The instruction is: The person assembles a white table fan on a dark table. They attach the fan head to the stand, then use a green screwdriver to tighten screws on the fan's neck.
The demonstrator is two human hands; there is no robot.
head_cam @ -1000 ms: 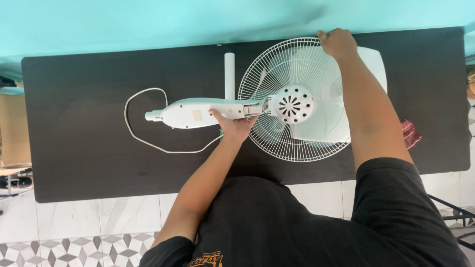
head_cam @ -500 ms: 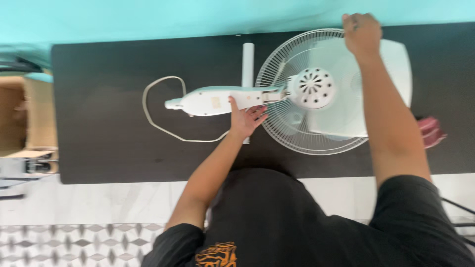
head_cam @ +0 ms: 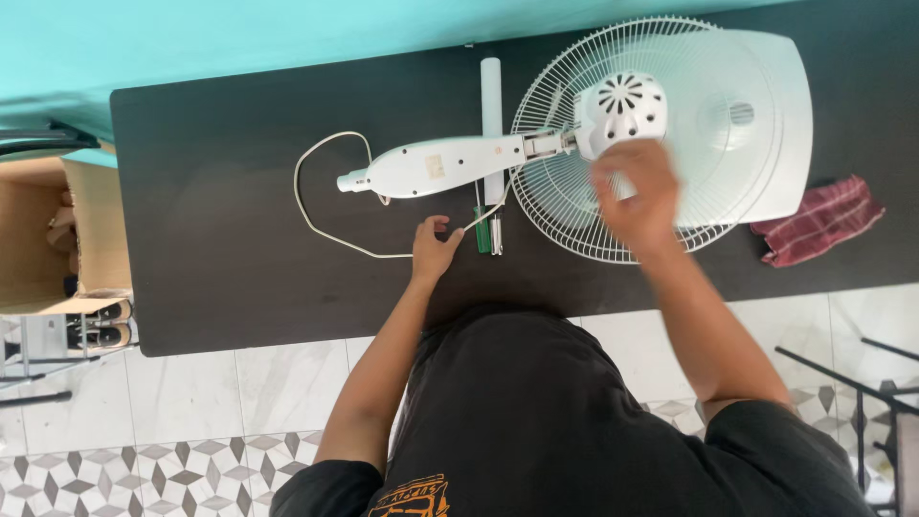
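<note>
So going across from the left: there's a cardboard box (head_cam: 72,235) off the end of the dark table (head_cam: 211,287), then the fan's white cord (head_cam: 316,215) looped on the tabletop. The left hand (head_cam: 433,251) has let go of the fan's neck (head_cam: 440,166), which it was gripping a second ago, and now sits lower on the table with fingers loosely curled and holding nothing, right next to a green-handled screwdriver (head_cam: 483,232) and a second slim tool lying just beside it. A white tube (head_cam: 492,124) lies crosswise under the neck. Further right, the fan itself lies flat on the table, motor housing (head_cam: 624,103) facing up over the wire grille (head_cam: 689,206), with the big white base (head_cam: 780,124) underneath. The right hand (head_cam: 639,196) has come off the far rim of the grille, where it was a moment back, and is now over the near side just below the motor; it's motion-blurred, so I can't tell if it's gripping the wires or just passing over. A red checked cloth (head_cam: 818,220) sits at the far right. Looks like both hands just released the fan and the left one is near the tools.
</note>
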